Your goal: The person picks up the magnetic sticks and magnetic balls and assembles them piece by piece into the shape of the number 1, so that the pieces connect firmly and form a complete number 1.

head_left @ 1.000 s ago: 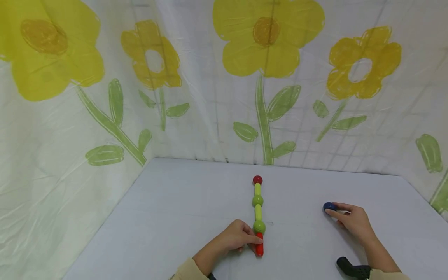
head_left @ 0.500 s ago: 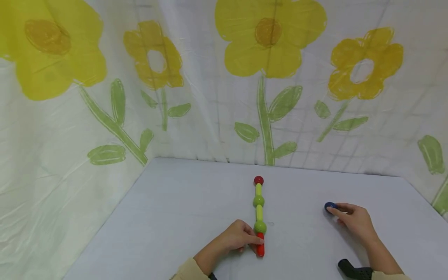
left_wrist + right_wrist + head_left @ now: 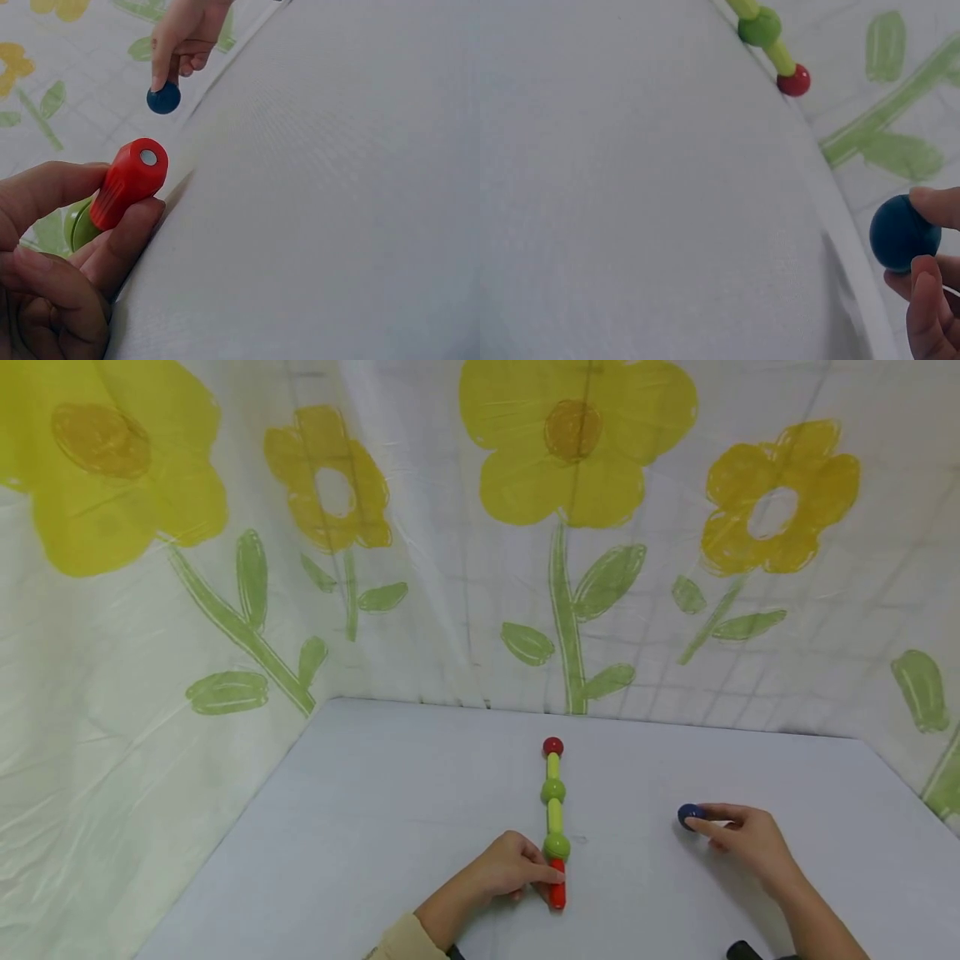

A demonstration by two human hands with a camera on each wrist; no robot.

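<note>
My left hand (image 3: pixel 507 867) pinches a red magnetic rod (image 3: pixel 557 893) at the near end of a straight chain. In the left wrist view, the red rod (image 3: pixel 129 184) shows a round silvery spot on its free end. Beyond it the chain runs through a green ball (image 3: pixel 557 846), a light green rod (image 3: pixel 554 816), another green ball (image 3: pixel 552 790) and a second light green rod (image 3: pixel 552 766) to a red ball (image 3: pixel 552 746). To the right, my right hand (image 3: pixel 750 839) pinches a blue ball (image 3: pixel 904 234) between thumb and fingers, apart from the chain.
A white table (image 3: pixel 390 777) lies under the chain. Behind it hangs a pale sheet (image 3: pixel 427 610) printed with yellow flowers. A black strap piece (image 3: pixel 742 950) shows near the right wrist at the bottom edge.
My right hand has moved slightly left and nearer to me with the blue ball. My left hand and the chain stay in place.
</note>
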